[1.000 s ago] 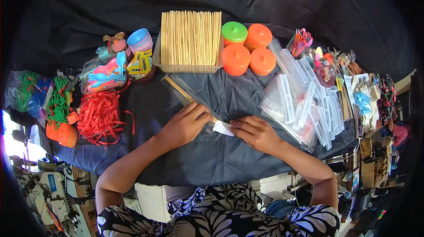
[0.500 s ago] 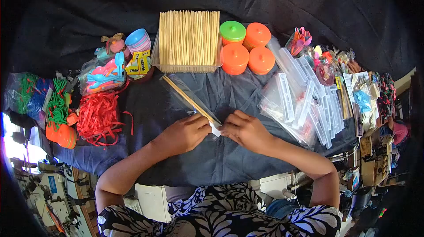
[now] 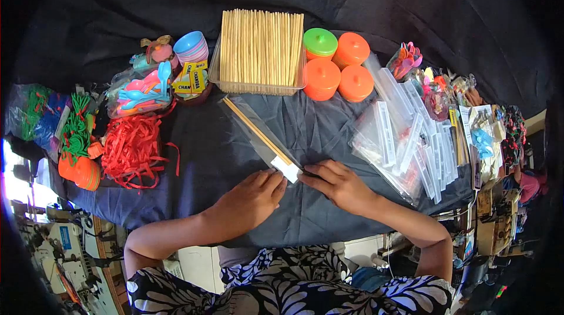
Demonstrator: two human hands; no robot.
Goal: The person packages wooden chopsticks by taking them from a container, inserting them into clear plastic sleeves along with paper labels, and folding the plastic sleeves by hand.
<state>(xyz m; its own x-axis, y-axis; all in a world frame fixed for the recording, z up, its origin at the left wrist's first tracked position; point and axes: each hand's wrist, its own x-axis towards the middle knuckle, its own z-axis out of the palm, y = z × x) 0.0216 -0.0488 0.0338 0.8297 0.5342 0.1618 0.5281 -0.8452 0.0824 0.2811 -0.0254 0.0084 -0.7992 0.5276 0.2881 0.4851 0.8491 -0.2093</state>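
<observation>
A clear plastic sleeve [image 3: 257, 133] lies slantwise on the dark cloth, with a pair of wooden chopsticks [image 3: 249, 122] inside. At its lower end is a white paper piece [image 3: 285, 169], beside the near tips of the sticks. My left hand [image 3: 249, 200] has its fingers closed at the sleeve's lower left corner, right by the white paper. On the other side, my right hand [image 3: 341, 186] pinches the sleeve's lower right edge between thumb and fingers. The fingertips partly cover the sleeve's end.
Behind the hands stands a clear tub [image 3: 258, 88] of many wooden sticks. Orange lidded pots [image 3: 322, 80] and one green-lidded pot [image 3: 320, 42] adjoin it. Clear plastic sleeves [image 3: 385, 139] are piled right. Left are red ribbon strips [image 3: 134, 147], bagged spoons [image 3: 141, 92] and green cord [image 3: 76, 127].
The white paper now shows more fully between my hands. My left hand has shifted slightly down and left, my right slightly right. The whole view has moved a little.
</observation>
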